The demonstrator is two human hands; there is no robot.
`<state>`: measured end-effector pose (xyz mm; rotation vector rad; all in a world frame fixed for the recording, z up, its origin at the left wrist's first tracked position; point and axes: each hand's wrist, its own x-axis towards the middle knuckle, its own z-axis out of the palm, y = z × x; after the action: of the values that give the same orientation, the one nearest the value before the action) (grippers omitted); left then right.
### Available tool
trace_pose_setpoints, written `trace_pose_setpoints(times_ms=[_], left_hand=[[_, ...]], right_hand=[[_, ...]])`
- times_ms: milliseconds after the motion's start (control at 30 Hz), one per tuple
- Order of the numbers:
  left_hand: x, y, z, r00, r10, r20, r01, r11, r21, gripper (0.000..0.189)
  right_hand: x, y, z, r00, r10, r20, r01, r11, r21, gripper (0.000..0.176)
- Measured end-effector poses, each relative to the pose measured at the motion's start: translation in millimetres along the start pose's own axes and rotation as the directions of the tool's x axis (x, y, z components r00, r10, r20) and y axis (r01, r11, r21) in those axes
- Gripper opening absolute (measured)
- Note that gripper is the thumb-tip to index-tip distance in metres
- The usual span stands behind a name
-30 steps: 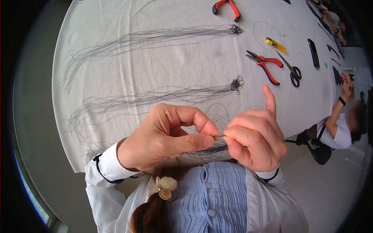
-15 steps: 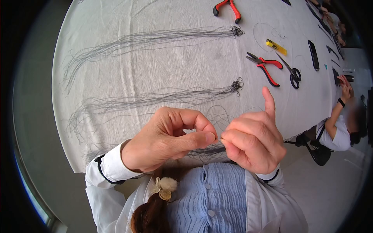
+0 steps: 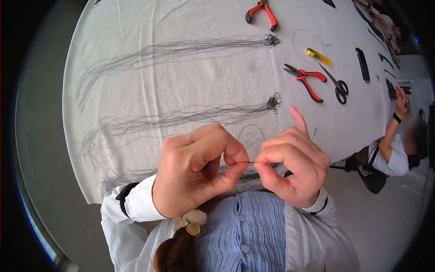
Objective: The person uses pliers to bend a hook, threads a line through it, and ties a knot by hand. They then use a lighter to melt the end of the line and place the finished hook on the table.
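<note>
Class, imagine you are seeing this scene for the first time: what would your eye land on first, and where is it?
First come the left hand and right hand, close to the camera at lower centre, fingertips together pinching a fine strand. Behind them, long grey bundles lie spread across the white cloth, with red pliers and scissors at the upper right.

Red-handled steel pliers (image 3: 297, 74) lie on the white cloth-covered table (image 3: 217, 77) — black-handled scissors (image 3: 336, 83) just beside. A slim yellow utility knife (image 3: 318, 56) sits near.
</note>
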<state>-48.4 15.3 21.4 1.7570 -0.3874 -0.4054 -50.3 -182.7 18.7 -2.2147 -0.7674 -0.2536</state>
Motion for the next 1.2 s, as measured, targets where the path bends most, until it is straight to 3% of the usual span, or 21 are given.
trace_pose_setpoints(times_ms=[67, 100, 167, 300, 333, 367, 400, 433, 467, 500, 633, 733, 833, 933, 1067, 1100, 1133, 1200], left_hand=[[-1, 0, 5, 0.976, 0.199, -0.092, -0.177, 0.962, 0.209, 0.011], [-2, -2, 7, 0.975, 0.200, -0.092, -0.178, 0.962, 0.209, 0.011], [-4, -8, 11, 0.891, 0.442, -0.105, -0.348, 0.811, 0.470, 0.014], [-3, -6, 8, 0.852, 0.519, -0.071, -0.388, 0.717, 0.579, 0.011], [-2, 1, 1, 0.983, 0.170, -0.068, -0.150, 0.961, 0.232, 0.009], [-2, 4, -3, 0.982, -0.174, 0.071, 0.182, 0.976, -0.123, 0.007], [0, 1, -5, 0.984, -0.167, 0.068, 0.174, 0.977, -0.122, 0.007], [3, -5, -5, 0.944, -0.259, 0.204, 0.320, 0.871, -0.374, 0.005], [4, -8, -5, 0.884, -0.302, 0.356, 0.462, 0.678, -0.572, 0.004], [5, -5, -6, 0.854, -0.320, 0.410, 0.517, 0.603, -0.607, 0.006], [4, -2, -3, 0.889, -0.288, 0.356, 0.456, 0.624, -0.634, 0.009], [3, 10, -13, 0.904, -0.306, 0.300, 0.428, 0.690, -0.584, 0.011], [0, 20, -20, 0.921, -0.326, 0.212, 0.384, 0.679, -0.626, 0.011], [-4, 32, -23, 0.932, -0.305, 0.197, 0.361, 0.714, -0.600, 0.012], [-15, 45, -32, 0.938, -0.313, 0.147, 0.337, 0.739, -0.583, 0.014], [-21, 39, -39, 0.981, -0.144, 0.132, 0.195, 0.751, -0.631, 0.009], [-24, 36, -43, 0.981, -0.142, 0.133, 0.194, 0.755, -0.627, 0.009], [-27, 33, -52, 0.989, 0.146, 0.002, -0.120, 0.819, -0.561, 0.011]], right_hand=[[0, 0, -2, 0.990, 0.130, 0.062, -0.138, 0.981, 0.133, 0.010], [1, -1, -2, 0.990, 0.130, 0.062, -0.137, 0.982, 0.133, 0.010], [1, -2, -2, 0.981, 0.171, 0.090, -0.185, 0.966, 0.179, 0.011], [4, -3, -4, 0.982, 0.161, 0.095, -0.175, 0.971, 0.166, 0.011], [4, -2, -3, 0.991, 0.107, 0.079, -0.119, 0.980, 0.163, 0.012], [4, -1, -2, 0.997, 0.052, 0.063, -0.061, 0.986, 0.158, 0.012], [4, -1, -1, 0.997, 0.045, 0.060, -0.054, 0.987, 0.154, 0.012], [3, -1, 0, 0.996, -0.092, 0.005, 0.092, 0.995, 0.041, 0.013], [2, -2, 0, 0.972, -0.233, -0.034, 0.230, 0.970, -0.079, 0.013], [3, -1, -5, 0.958, -0.286, 0.012, 0.286, 0.952, -0.111, 0.014], [9, -2, -22, 0.941, -0.335, 0.040, 0.337, 0.927, -0.165, 0.013], [18, 4, -45, 0.964, -0.247, 0.095, 0.255, 0.963, -0.091, 0.009], [21, 15, -64, 0.987, -0.153, 0.047, 0.152, 0.988, 0.019, 0.005], [20, 15, -82, 0.995, -0.086, -0.056, 0.080, 0.993, -0.089, 0.008], [21, 32, -103, 0.986, -0.028, -0.162, 0.015, 0.997, -0.081, 0.007], [22, 36, -108, 0.978, 0.075, -0.195, -0.090, 0.994, -0.069, 0.006], [24, 40, -113, 0.958, 0.177, -0.227, -0.194, 0.980, -0.053, 0.007], [29, 56, -123, 0.961, 0.179, -0.210, -0.196, 0.979, -0.060, 0.006]])
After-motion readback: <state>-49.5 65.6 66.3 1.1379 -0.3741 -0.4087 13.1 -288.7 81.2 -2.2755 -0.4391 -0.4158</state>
